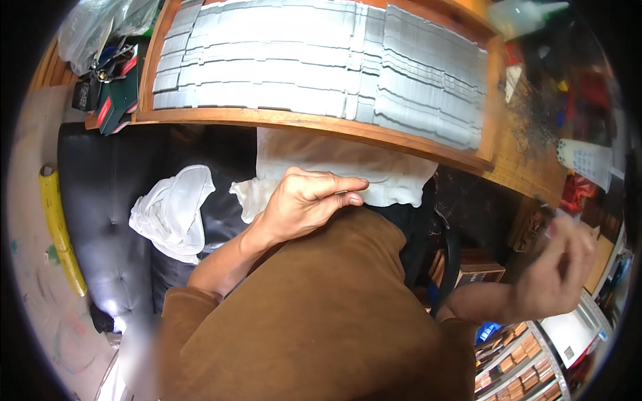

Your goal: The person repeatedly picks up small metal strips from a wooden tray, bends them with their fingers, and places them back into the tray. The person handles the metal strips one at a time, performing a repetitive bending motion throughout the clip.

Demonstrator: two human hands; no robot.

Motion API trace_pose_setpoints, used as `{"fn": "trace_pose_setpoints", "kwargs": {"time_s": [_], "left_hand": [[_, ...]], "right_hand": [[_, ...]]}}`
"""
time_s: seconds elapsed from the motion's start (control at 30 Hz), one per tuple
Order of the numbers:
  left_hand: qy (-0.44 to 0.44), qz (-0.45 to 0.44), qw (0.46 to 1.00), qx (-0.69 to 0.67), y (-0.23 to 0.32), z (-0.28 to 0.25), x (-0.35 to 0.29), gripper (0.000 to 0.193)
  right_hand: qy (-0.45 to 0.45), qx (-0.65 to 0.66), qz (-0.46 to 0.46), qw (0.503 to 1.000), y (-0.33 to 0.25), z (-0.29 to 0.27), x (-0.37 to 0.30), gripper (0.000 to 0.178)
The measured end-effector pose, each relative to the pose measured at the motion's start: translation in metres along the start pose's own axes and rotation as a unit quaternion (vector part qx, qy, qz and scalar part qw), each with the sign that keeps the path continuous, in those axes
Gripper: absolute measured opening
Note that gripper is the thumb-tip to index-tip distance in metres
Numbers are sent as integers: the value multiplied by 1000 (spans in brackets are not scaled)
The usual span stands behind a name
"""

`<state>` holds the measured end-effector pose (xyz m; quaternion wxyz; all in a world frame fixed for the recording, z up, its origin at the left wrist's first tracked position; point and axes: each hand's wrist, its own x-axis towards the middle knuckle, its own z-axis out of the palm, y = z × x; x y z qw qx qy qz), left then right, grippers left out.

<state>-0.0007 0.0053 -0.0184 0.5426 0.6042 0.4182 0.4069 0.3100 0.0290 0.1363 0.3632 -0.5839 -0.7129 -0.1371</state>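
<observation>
My left hand (304, 200) is over my lap, just above a white cloth (394, 175). Its forefinger and thumb point right, close together, and the other fingers are curled in. Whatever may be between them is too small to make out. Out to the right, my right hand (558, 271) is raised and smeared by motion, its fingers bent upward. A small pale patch shows by its fingertips, too blurred to name. Beyond both hands stands a wooden tray (321, 121), filled with rows of thin silvery-grey pieces (281, 60).
A crumpled white cloth (175, 214) lies on a black padded seat (100, 200) at left, beside a yellow tube (60, 230). Green-and-red boxes (119, 100) flank the tray. A plastic cup (585, 160) and a squeeze bottle (521, 19) are at right; shelves (521, 367) stand lower right.
</observation>
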Motion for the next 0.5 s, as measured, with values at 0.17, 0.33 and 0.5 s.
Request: {"fn": "trace_pose_setpoints", "kwargs": {"time_s": [0.17, 0.33, 0.5], "left_hand": [[9, -8, 1000, -11, 5, 0, -7, 26], [-5, -6, 1000, -11, 9, 3, -6, 29], [-20, 0, 999, 28, 11, 3, -3, 32]], "right_hand": [[-267, 318, 78, 906, -64, 62, -39, 22], [-300, 450, 131, 831, -88, 105, -79, 20], [-283, 493, 153, 809, -87, 115, -92, 19]]}}
